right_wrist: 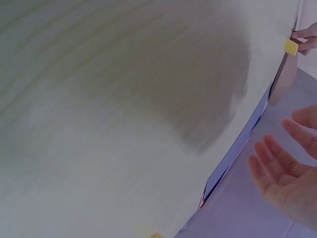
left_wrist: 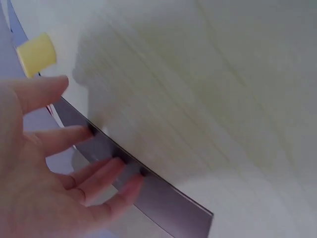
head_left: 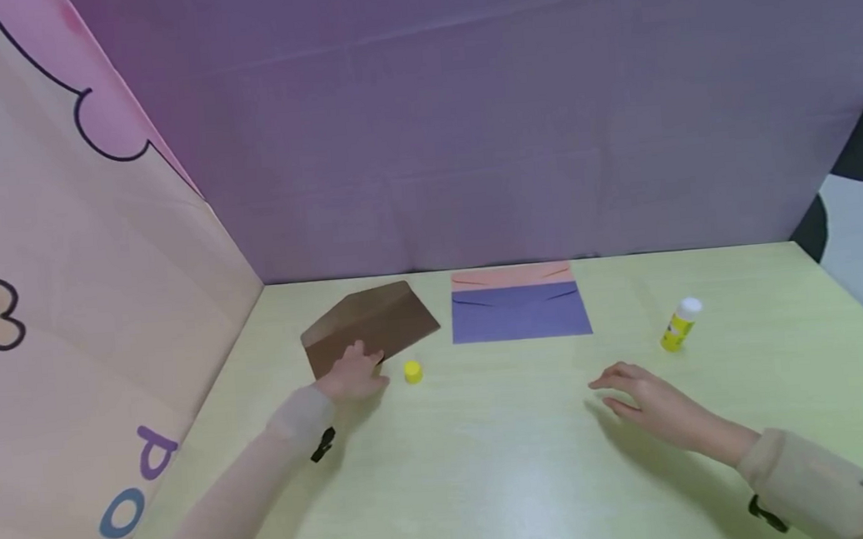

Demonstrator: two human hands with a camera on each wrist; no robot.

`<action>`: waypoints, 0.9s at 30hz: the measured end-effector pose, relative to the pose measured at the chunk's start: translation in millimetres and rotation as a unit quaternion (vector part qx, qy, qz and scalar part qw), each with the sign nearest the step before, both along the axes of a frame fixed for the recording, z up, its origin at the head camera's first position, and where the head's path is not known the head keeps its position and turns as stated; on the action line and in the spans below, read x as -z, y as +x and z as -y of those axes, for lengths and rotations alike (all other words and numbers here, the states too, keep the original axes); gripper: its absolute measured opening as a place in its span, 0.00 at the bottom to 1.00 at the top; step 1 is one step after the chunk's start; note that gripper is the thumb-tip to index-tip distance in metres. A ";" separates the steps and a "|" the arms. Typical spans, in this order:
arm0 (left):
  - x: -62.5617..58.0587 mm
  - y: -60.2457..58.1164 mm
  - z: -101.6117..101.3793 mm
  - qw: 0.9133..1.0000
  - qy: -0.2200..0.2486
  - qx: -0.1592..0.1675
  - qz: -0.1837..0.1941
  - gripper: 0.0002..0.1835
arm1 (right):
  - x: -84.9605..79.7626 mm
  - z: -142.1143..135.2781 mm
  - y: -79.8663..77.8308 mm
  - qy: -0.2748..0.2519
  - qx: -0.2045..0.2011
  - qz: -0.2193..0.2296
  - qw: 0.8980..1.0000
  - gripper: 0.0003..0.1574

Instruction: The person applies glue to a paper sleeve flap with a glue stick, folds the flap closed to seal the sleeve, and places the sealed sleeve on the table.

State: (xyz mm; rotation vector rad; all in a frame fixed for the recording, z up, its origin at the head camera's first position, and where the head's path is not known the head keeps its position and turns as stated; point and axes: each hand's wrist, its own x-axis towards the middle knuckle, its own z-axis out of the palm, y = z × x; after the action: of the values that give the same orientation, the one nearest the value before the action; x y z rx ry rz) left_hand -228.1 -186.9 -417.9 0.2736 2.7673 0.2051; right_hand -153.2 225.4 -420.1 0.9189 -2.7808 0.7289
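Observation:
A brown envelope (head_left: 394, 326) with its flap opened out lies at the back left of the table. My left hand (head_left: 352, 373) is at its front edge; in the left wrist view the fingertips (left_wrist: 132, 186) touch the envelope (left_wrist: 171, 210), fingers fairly straight. Just right of that hand stands a yellow cap (head_left: 413, 372), also seen beside the thumb as a yellow cap (left_wrist: 37, 53). My right hand (head_left: 647, 400) hovers above the table's right half, fingers loosely bent and holding nothing. Beyond it, a yellow glue stick (head_left: 678, 327) with a white end stands upright.
A purple envelope (head_left: 521, 317) lies at the back middle, partly over a pink envelope (head_left: 510, 277). Behind the table's far edge hangs a purple cloth (head_left: 467, 133), and a printed panel (head_left: 102, 284) borders the left side.

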 end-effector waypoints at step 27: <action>-7.7 -31.7 55.6 0.966 0.079 -0.058 -0.239 0.17 | 3.4 -4.7 2.5 0.000 -0.001 0.024 1.000 0.15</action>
State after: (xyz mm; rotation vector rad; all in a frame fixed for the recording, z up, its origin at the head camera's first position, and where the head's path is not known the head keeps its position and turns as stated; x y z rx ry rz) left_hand -259.9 -242.5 -410.3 0.2237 3.2560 0.4422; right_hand -150.8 230.1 -423.5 0.9177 -2.8223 0.7603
